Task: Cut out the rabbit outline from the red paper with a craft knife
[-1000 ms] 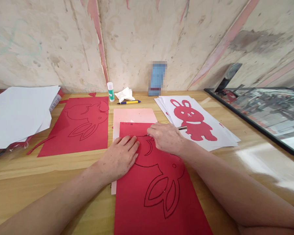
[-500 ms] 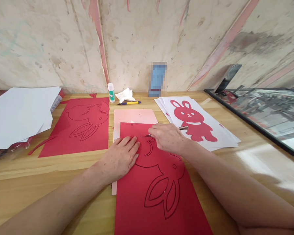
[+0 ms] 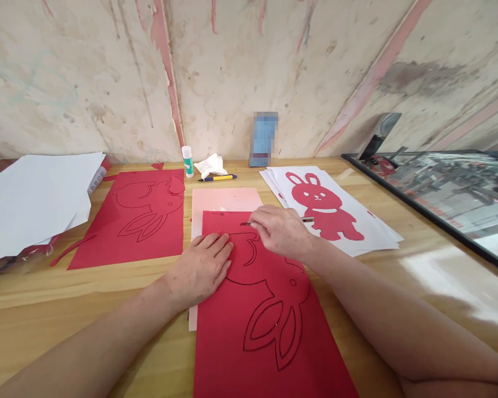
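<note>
A red sheet (image 3: pixel 232 331) bearing a dark rabbit outline lies partly over a pink board (image 3: pixel 228 199) on a wooden desk (image 3: pixel 149 331). The left hand (image 3: pixel 201 268) presses it flat, fingers close together; the right hand's fingers pinch a slim craft knife (image 3: pixel 307 219), its tip above the outline. To the left lies a second red sheet (image 3: pixel 136 221); to the right, a red rabbit cutout (image 3: pixel 326 204) rests on white paper (image 3: pixel 369 237).
</note>
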Tool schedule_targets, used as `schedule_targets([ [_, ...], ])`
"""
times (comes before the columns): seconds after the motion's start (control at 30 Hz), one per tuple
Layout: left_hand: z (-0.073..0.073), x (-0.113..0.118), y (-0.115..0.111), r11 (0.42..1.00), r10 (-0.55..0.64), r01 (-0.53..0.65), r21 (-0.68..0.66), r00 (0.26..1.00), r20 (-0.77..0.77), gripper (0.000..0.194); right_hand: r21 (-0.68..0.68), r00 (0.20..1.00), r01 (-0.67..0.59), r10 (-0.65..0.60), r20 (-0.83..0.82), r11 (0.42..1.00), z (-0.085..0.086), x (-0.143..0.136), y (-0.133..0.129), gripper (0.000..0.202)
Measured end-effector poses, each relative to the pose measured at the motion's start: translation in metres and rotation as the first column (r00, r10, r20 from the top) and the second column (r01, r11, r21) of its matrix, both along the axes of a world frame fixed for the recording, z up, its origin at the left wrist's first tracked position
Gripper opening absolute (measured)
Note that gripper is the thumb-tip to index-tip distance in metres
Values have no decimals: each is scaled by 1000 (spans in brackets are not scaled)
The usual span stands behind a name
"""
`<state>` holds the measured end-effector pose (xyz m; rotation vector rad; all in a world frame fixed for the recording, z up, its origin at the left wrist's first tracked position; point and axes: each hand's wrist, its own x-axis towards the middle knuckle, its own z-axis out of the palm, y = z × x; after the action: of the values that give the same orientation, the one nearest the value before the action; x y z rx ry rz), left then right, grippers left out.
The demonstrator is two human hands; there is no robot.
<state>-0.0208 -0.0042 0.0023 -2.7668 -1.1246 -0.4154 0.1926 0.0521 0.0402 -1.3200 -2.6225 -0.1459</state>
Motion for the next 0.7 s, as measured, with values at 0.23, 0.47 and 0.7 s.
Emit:
schedule_targets([
  [0.23, 0, -7, 3, 999, -19, 15, 34, 993, 115, 28, -41, 994, 25, -29, -108, 999, -16, -1, 7, 17],
  [0.47, -5, -19, 17, 982, 189, -185, -41, 955, 230, 29, -82, 987, 82, -92, -129, 993, -27, 3, 18, 18],
  [0.7, -7, -25, 27, 938, 338, -267, -222, 850, 404, 32, -4, 993, 87, -87, -74, 996, -38, 0, 18, 20],
])
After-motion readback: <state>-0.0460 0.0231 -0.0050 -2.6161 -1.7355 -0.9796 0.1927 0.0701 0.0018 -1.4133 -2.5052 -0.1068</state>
